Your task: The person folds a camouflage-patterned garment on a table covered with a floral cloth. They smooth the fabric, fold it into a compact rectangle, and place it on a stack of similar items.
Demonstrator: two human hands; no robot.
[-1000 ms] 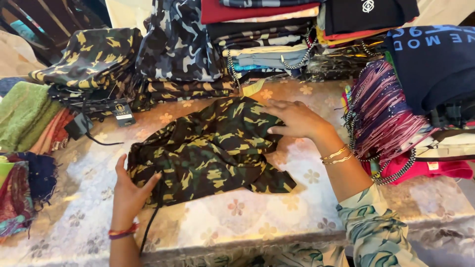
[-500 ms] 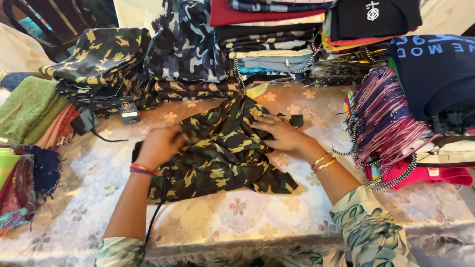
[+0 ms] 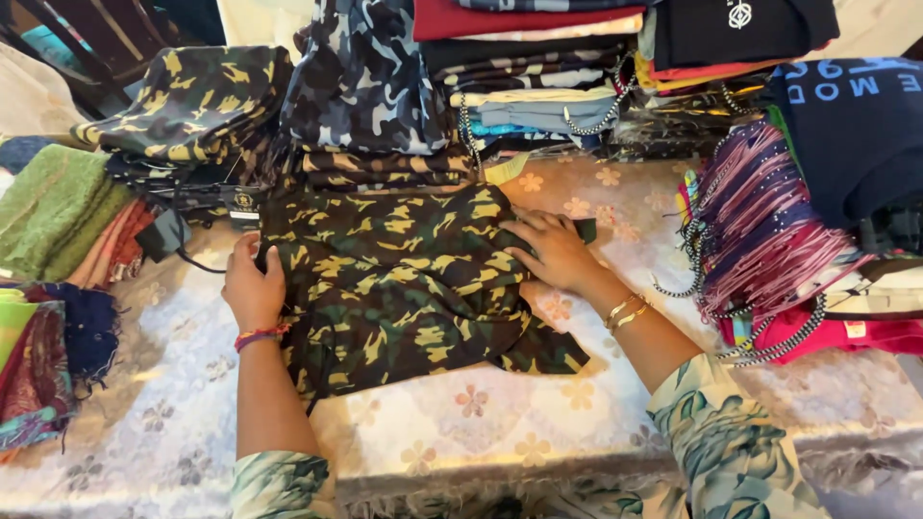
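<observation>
A dark green camouflage garment (image 3: 404, 288) lies half folded on the floral table cover (image 3: 461, 423) in front of me. My left hand (image 3: 255, 288) grips its left edge, fingers curled over the cloth. My right hand (image 3: 553, 252) presses flat on the garment's right side, fingers spread toward the left. Thin bangles circle the right wrist, and a red and purple band circles the left.
Folded camouflage clothes (image 3: 361, 86) are stacked behind the garment. Taller piles of folded shirts (image 3: 577, 67) stand at the back right. Pink and purple striped cloths (image 3: 769, 231) lie on the right. Green and orange fabrics (image 3: 58, 211) lie on the left.
My left hand lifted the garment's lower left part and folded it over, then settled on the left edge. My right hand slid slightly left, holding the cloth down.
</observation>
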